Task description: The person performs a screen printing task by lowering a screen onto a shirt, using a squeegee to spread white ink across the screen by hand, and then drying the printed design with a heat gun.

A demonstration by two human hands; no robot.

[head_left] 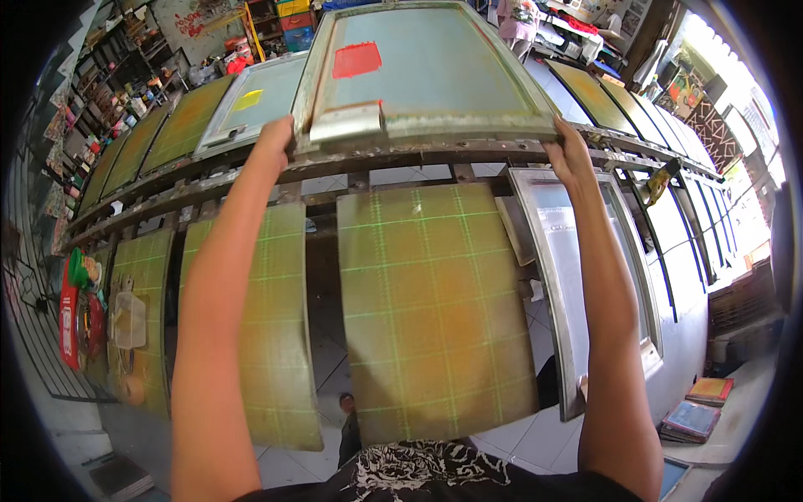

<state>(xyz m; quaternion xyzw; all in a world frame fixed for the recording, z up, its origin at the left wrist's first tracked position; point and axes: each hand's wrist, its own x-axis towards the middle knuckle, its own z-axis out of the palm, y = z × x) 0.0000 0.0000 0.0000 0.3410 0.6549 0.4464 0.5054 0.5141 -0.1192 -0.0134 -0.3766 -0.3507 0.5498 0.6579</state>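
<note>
A metal-framed printing screen (427, 67) with a grey-green mesh and a red ink patch (357, 59) is tilted up over a long metal rail (401, 159). My left hand (274, 138) grips the near left corner of its frame. My right hand (569, 151) grips the near right corner. A metal squeegee or clamp piece (347, 121) rests on the frame's near edge between my hands. Below the raised screen lies a yellow-green board (431, 309) marked with a pale grid.
More grid boards (276, 326) lie in a row to the left, one holding a clear tub (128, 318) and red tools. A second framed screen (585, 276) lies to the right, with others (259, 96) along the rail. Shelves of clutter (125, 75) stand far left; books (694, 414) lie on the floor.
</note>
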